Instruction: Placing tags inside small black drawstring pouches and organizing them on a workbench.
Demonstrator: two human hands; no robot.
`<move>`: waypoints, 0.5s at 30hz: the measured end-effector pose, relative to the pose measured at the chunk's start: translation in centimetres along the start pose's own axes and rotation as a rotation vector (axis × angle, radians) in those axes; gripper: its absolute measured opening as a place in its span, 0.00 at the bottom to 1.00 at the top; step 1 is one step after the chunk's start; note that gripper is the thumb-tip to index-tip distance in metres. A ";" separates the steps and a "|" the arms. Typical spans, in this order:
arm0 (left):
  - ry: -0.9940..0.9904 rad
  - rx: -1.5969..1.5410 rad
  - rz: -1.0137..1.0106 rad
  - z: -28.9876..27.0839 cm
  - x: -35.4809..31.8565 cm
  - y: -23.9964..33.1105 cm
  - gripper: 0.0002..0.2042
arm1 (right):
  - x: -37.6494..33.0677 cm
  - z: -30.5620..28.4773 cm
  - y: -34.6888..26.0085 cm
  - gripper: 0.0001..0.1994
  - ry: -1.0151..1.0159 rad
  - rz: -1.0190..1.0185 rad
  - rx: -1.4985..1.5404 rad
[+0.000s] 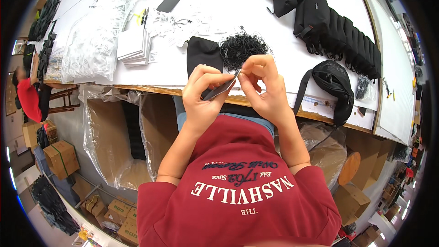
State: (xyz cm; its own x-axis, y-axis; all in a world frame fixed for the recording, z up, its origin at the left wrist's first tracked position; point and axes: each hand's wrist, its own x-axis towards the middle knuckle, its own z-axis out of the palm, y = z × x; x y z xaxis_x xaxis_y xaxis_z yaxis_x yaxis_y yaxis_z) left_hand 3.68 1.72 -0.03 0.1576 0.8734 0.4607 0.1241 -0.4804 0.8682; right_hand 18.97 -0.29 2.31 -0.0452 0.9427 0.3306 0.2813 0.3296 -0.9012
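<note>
A big white table (256, 4) fills the top, from ten o'clock to three o'clock, with a wooden edge along its near side. Under it, at eight o'clock, stands a large brown box lined with clear plastic (107, 142). More cardboard boxes (61, 158) sit on the grey floor (73, 126) at eight o'clock and at four o'clock. The light is bright and even.

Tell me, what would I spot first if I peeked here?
Right in the middle, the left hand and right hand pinch a dark flat tag between them. Just behind lies a tangle of black strings on the white table, and a row of black bags lines the right side.
</note>
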 end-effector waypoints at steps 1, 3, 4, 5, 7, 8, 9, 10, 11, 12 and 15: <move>0.000 -0.001 -0.001 -0.2 0.0 -0.1 0.10 | 0.1 0.1 -0.1 0.12 0.021 0.023 0.015; 0.004 0.002 0.058 -0.6 0.1 -0.4 0.09 | 0.2 0.0 0.0 0.11 0.040 0.047 0.031; 0.006 0.002 0.057 -0.6 0.0 -0.4 0.09 | 0.1 -0.3 0.1 0.10 0.009 0.070 0.044; -0.016 -0.065 0.023 -0.5 0.0 -0.5 0.09 | 0.1 -0.5 0.3 0.08 -0.022 0.093 0.057; -0.036 -0.131 -0.013 -0.5 -0.2 -0.6 0.09 | -0.1 -0.6 0.6 0.06 0.001 0.094 0.066; -0.095 -0.183 -0.048 -0.7 -0.3 -0.7 0.07 | -0.2 -0.6 0.7 0.05 0.027 0.095 0.074; -0.152 -0.236 -0.084 -0.8 -0.4 -0.7 0.05 | -0.4 -0.7 1.1 0.04 0.041 0.097 0.074; -0.149 -0.235 -0.086 -1.1 -0.5 -0.9 0.05 | -0.5 -1.0 1.1 0.04 0.038 0.098 0.075; -0.242 -0.507 -0.238 -1.3 -0.4 -1.0 0.04 | -0.7 -1.4 1.0 0.04 -0.022 0.115 0.048; -0.336 -0.780 -0.391 -1.6 -0.4 -1.2 0.06 | -0.8 -1.6 0.9 0.03 -0.079 0.132 0.021; -0.389 -0.717 -0.505 -1.7 -1.4 -1.3 0.07 | -1.3 -1.5 1.0 0.03 -0.201 0.164 0.034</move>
State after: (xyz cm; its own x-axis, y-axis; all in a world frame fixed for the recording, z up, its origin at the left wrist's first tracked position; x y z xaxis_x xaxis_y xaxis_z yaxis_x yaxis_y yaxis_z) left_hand 1.66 1.31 -1.51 0.5800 0.8143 0.0203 -0.3423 0.2210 0.9132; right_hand 20.74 -1.30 1.39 -0.1922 0.9740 0.1203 0.2686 0.1701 -0.9481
